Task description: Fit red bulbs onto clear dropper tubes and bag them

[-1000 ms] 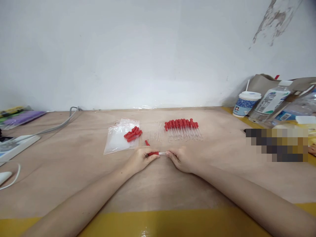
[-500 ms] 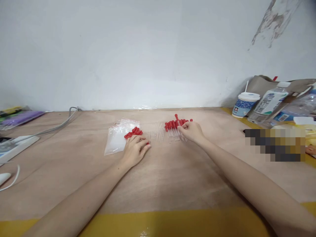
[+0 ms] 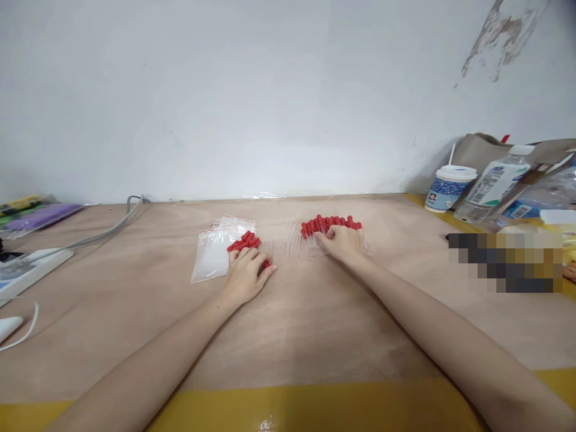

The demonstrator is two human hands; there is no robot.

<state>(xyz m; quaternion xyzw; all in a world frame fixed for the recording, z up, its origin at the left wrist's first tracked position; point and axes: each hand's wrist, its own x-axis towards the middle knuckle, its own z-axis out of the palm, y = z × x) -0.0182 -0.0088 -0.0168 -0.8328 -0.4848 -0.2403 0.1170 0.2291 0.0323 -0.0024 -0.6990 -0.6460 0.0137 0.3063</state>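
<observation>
Over the near side of a pile of red rubber bulbs (image 3: 245, 240) rests my left hand (image 3: 245, 276), its fingers bent and one red bulb (image 3: 266, 264) showing between thumb and fingers. Thin clear tubes (image 3: 294, 240) lie side by side between my hands. To their right is a row of droppers (image 3: 333, 221), clear tubes with red bulbs on their far ends. My right hand (image 3: 344, 245) is curled low over this row with its fingertips pinched together at the clear stems. What sits between those fingertips is hidden.
Clear zip bags (image 3: 211, 255) lie left of the red pile. A power strip (image 3: 40, 270) with a grey cable and a purple packet (image 3: 45, 216) are at far left. A paper cup (image 3: 450, 189) and a plastic bottle (image 3: 492, 186) stand back right, before the wall.
The dropper that stood out above the row, pinched in my right hand, no longer sticks up. My right hand has lowered and moved slightly left. My left hand has hardly moved.
</observation>
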